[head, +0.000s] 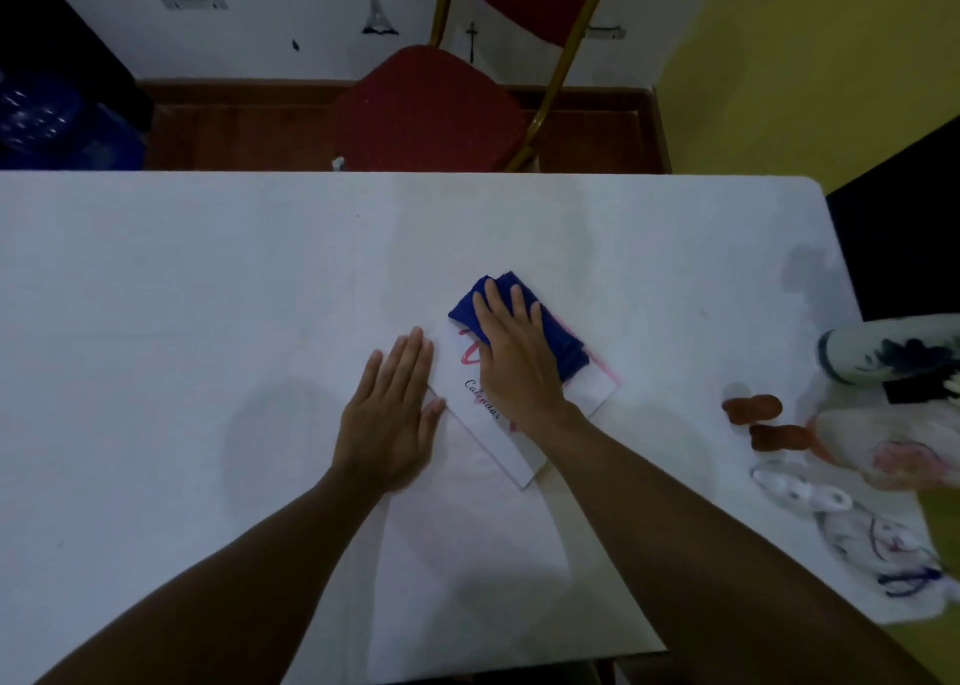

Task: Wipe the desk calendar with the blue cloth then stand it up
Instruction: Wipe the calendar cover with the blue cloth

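The desk calendar (485,427) lies flat and skewed on the white table (208,295), white with pink lettering and the word "Calendar". A folded blue cloth (563,344) rests on its far part. My right hand (511,357) lies flat on the cloth, fingers spread, pressing it onto the calendar. My left hand (395,414) is flat on the table with fingers together; its thumb side touches the calendar's left edge.
A red chair (431,107) stands beyond the table's far edge. At the right end lie a blue-and-white vase (883,354), brown pieces (753,409), plastic bags and small items (872,502). A dark object (898,248) stands past the right edge.
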### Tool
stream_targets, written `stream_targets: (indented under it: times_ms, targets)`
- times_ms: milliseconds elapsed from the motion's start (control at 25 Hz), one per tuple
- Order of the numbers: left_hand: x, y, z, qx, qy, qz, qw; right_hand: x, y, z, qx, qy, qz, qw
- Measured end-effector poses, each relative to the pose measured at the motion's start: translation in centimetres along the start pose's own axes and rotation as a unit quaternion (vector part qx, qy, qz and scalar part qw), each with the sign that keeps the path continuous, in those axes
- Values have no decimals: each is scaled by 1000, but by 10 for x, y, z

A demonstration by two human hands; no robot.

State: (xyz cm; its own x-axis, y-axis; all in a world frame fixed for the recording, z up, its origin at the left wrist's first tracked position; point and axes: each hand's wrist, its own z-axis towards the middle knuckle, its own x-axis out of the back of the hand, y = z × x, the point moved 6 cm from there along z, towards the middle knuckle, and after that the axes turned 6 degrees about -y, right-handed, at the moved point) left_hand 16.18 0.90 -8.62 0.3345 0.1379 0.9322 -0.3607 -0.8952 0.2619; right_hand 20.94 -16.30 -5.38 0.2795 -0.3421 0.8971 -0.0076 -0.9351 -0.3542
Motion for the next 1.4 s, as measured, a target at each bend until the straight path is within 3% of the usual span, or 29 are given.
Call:
stream_targets:
  times_ms: [200,360,600,920,1240,1400]
  targets:
    - [-1,1,0,0,10,11,1000,-6,-11,-18,93,-13,23,995]
    - [-2,0,-1,-3,13,18,1000,-7,-6,-55,138,23,61,988]
    - [-1,0,0,-7,18,17,1000,-18,13,-107,209,19,25,977]
    - [-3,-1,0,-10,28,21,999,-5,-5,-53,110,41,69,991]
    - [-3,-2,-1,-13,36,13,999,-21,33,-141,191,28,37,981]
    - [-3,-2,0,-17,42,13,999,-2,65,-131,87,92,35,991]
